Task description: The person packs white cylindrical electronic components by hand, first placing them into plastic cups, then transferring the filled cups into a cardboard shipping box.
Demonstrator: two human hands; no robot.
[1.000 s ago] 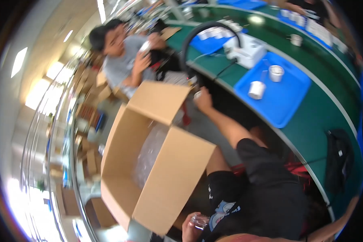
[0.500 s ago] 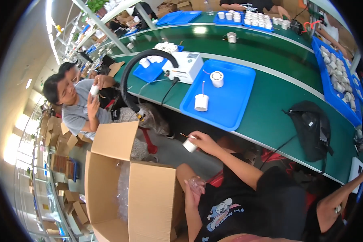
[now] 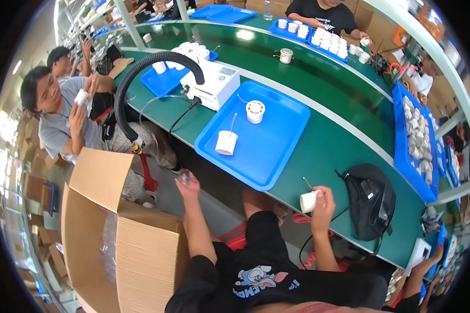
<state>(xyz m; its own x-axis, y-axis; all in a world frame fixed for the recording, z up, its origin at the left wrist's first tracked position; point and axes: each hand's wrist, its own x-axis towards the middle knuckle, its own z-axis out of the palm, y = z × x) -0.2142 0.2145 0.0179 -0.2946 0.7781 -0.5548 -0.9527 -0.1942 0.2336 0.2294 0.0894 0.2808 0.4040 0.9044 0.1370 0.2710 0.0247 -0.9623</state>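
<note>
far left of the big blue tray (image 3: 277,146): grey-shirted co-worker (image 3: 55,130) holding a white part (image 3: 81,97). nearer in, below-left of the tray: open cardboard box (image 3: 146,261), clear plastic (image 3: 109,245) inside. black hose (image 3: 120,94) arcs over left of the tray to the white machine.

left hand (image 3: 188,185) just off the tray's lower left corner, fingers around a small clear thing (image 3: 184,179), too blurred to id. white machine (image 3: 219,86) beside the tray's upper left, on the green table (image 3: 344,154).

in the tray: two white cylinders (image 3: 226,143), thin lead on each. right hand (image 3: 324,208) right of the tray's near edge, grasping another white cylinder (image 3: 308,202), lead sticking up. black backpack (image 3: 369,203) further right of the tray.
</note>
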